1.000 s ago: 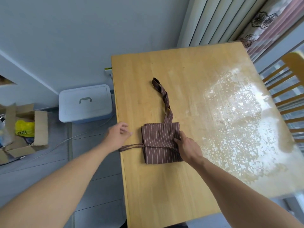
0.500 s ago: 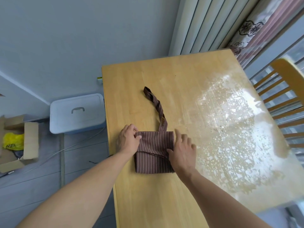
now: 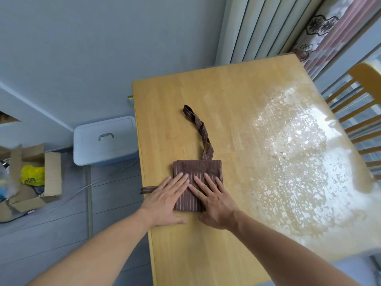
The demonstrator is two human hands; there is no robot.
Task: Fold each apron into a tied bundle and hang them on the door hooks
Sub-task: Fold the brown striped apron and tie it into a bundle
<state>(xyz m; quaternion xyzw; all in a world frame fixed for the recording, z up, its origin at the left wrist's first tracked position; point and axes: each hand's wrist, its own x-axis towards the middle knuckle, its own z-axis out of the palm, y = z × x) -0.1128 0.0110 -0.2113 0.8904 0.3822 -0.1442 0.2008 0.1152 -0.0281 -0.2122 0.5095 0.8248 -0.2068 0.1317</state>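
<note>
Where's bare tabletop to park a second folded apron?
Free: far end beyond the neck strap, and the glare-lit right side toward the chair. Crowded: near left edge, where left hand and right hand press the folded apron.

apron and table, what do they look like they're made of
Apron: brown woven cloth with thin pale stripes, matte, probably cotton or a blend; it folds flat and its strap twists limply. Table: light wood with visible grain, likely varnished; its right side gleams and the finish looks patchy and worn there.

white lidded bin (image 3: 105,141), cardboard box (image 3: 31,178), wooden chair (image 3: 358,112)
</note>
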